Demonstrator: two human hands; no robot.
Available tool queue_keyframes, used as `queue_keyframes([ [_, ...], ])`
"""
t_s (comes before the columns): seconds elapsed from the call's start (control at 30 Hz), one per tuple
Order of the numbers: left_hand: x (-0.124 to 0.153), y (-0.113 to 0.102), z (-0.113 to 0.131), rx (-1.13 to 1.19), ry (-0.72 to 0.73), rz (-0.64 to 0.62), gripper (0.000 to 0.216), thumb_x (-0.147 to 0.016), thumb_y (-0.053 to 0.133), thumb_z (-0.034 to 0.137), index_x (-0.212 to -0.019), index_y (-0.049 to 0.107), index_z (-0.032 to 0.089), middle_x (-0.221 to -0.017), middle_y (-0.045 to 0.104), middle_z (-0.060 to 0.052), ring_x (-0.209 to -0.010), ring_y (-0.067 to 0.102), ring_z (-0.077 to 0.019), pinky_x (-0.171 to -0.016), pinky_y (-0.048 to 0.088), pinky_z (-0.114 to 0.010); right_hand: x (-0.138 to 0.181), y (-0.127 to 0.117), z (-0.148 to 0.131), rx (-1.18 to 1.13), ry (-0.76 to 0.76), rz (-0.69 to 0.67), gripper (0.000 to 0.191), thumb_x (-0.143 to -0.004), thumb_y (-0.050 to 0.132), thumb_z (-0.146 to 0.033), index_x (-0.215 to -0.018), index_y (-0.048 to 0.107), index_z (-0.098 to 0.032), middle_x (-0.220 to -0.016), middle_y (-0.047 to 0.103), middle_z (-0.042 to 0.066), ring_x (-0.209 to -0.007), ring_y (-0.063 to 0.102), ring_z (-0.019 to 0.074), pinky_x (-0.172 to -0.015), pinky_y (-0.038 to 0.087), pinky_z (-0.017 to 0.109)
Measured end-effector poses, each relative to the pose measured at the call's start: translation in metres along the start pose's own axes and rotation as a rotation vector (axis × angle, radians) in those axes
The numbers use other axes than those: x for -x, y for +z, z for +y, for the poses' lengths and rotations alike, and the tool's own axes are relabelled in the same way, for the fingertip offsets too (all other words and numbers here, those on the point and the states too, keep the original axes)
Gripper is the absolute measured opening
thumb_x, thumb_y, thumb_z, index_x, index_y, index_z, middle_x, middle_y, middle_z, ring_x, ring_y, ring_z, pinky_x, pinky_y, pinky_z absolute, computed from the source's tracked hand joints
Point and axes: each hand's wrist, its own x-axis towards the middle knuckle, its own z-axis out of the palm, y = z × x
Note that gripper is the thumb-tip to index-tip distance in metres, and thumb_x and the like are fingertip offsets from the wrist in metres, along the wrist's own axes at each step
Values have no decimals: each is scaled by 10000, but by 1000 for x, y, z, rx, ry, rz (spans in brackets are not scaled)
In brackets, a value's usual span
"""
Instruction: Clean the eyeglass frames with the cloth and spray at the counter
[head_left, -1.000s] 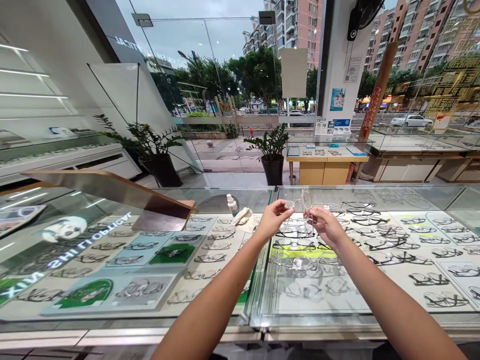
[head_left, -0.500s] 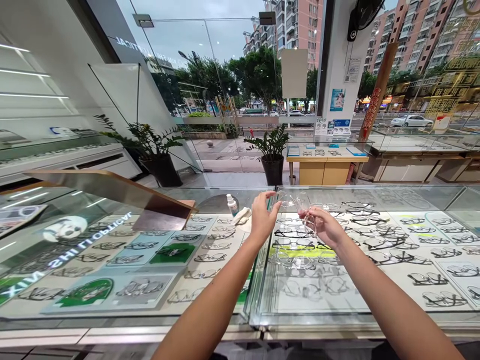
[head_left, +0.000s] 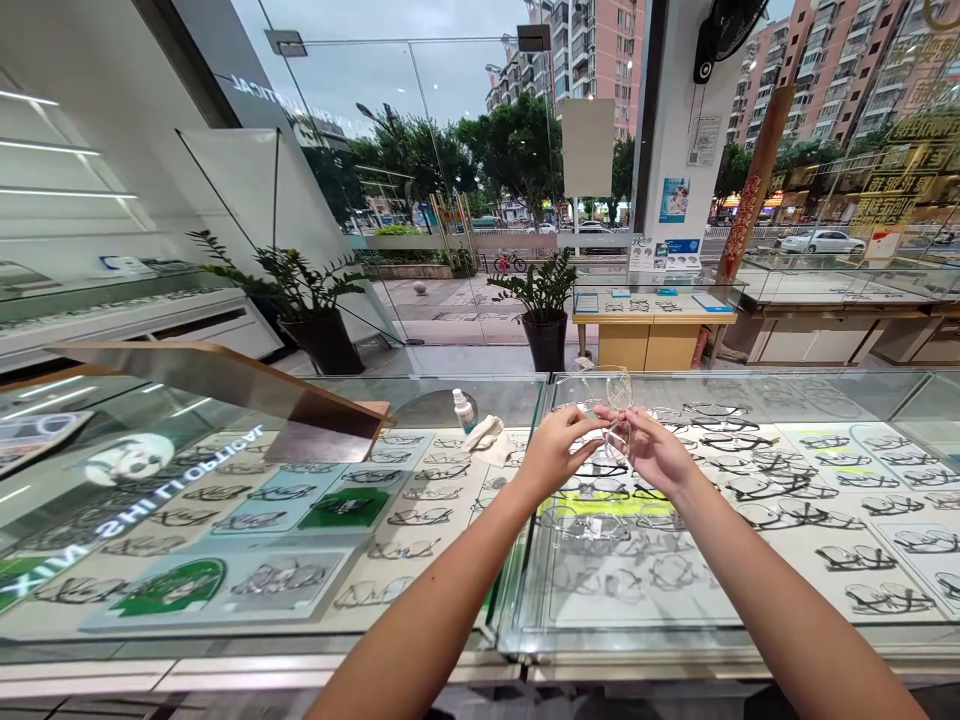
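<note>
Thin clear-lensed eyeglasses (head_left: 620, 388) are held up above the right glass display case, one lens higher than the other. My right hand (head_left: 654, 452) pinches them near the middle of the frame. From the other side, my left hand (head_left: 564, 448) brings its fingers and thumb to the same part; its fingertips partly hide the frame there. To the left of my left hand, a small white spray bottle (head_left: 464, 410) stands on the glass top, with a crumpled pale cloth (head_left: 487, 440) beside it.
Rows of spectacle frames (head_left: 727, 425) lie inside the right case. A left case (head_left: 442, 625) holds more, and a slanted wooden-edged panel (head_left: 225, 375) rises over it. Potted plants (head_left: 545, 335) stand by the glass front beyond.
My left hand has moved right and slightly down, from the temple end to the middle of the eyeglasses. The eyeglasses have turned, one lens now upward. My right hand stays nearly in place.
</note>
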Motion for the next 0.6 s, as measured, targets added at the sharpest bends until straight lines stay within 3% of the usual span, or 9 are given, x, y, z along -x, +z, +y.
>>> queue_keyframes([
  [0.37,1,-4,-12,-96,-137,65,263,-970,643,467,-1030,823,284,-851,649,-56,-836,585,-210,-738,373,-325,-1,-5,-6,114,-76,-19,298,-787,799,-515,-798,659,-252,-1303,761,65,-1247,676,269,-1073,502,496],
  [0.6,2,-5,-19,-114,-177,57,211,-943,696,443,-955,838,288,-774,631,-43,-797,567,-205,-709,330,-326,-2,-8,-8,81,-102,-17,256,-767,823,-481,-820,680,-276,-1258,778,29,-1224,688,252,-1087,505,484],
])
